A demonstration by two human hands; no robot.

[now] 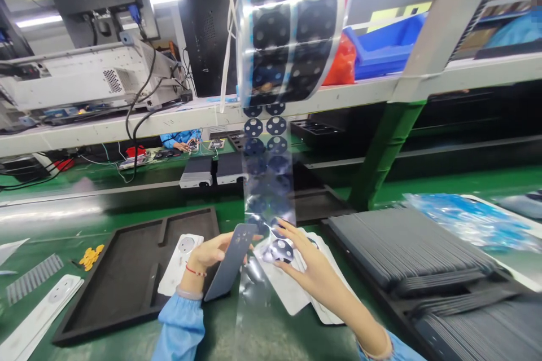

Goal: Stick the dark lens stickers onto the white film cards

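Note:
My left hand grips a thin dark grey panel, tilted up on its edge. My right hand curls its thumb and fingers around a round black sticker with pale holes, at the lower part of a clear film strip. Whether that sticker is still on the film I cannot tell. More round black stickers run up the strip to a large roll hanging above. White panels lie under and beside my right hand.
To the left lies a black tray with a white panel in it, near small yellow pieces. Stacked grey panels fill a tray at right, by blue plastic bags. A co-worker's hands show beyond the shelf.

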